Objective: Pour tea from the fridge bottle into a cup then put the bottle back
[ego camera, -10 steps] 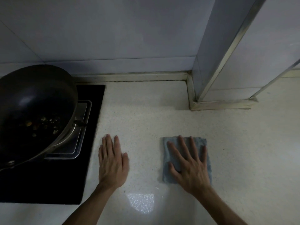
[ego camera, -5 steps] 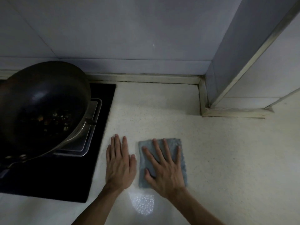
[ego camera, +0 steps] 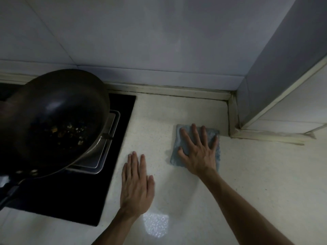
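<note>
Dark wok (ego camera: 53, 121) with food scraps on black cooktop (ego camera: 122, 117), blue cloth (ego camera: 178, 156) on speckled countertop (ego camera: 256, 174)

Dim overall, cool grey-blue cast. Brightest zone: tiled wall (ego camera: 141, 41), lit softly and evenly, no hard highlights. One small speckled patch of glare sits on the table (ego camera: 155, 225) near the bottom edge. Wok (ego camera: 53, 112) interior nearly black, detail lost; faint sheen on its inner side. Hob (ego camera: 74, 195) crushed to black. Soft shadow left of the cloth (ego camera: 174, 160). Left hand (ego camera: 136, 184) outline slightly smeared; right hand (ego camera: 198, 154) sharper. Wide-angle bowing: wall seams and corner trim curve toward the frame edges.
</note>
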{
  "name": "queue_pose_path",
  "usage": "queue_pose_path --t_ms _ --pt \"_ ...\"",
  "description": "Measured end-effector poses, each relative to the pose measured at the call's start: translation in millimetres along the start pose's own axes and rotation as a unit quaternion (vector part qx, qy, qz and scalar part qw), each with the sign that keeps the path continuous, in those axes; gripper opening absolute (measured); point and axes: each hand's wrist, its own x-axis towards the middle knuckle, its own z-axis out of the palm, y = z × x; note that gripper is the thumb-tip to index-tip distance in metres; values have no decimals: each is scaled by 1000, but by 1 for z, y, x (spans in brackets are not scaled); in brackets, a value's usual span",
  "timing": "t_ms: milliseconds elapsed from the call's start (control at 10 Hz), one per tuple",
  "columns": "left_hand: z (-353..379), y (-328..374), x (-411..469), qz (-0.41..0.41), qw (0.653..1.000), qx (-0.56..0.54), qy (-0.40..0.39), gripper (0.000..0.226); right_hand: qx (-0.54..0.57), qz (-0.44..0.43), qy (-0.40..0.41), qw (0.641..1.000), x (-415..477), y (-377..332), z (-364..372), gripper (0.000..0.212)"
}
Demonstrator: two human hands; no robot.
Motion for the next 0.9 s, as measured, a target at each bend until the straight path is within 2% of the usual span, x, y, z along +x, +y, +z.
queue_pose_path --t_ms 300,600,700,800,900 --pt "3 -1 0 3 1000 -8 -2 68 11 -12 -2 1000 45 1 -9 79" --pt "0 -2 1 4 1000 13 -8 67 10 -17 -26 999 46 -1 -17 76" --pt "-1 -2 -2 9 999 22 -22 67 7 -26 -37 999 39 -7 -27 73" --pt "-4 -2 2 -4 998 39 -53 74 4 -36 -6 999 27 -17 -42 65" --pt "-20 4 5 4 994 9 -106 70 32 -34 -20 999 7 -21 -57 64"
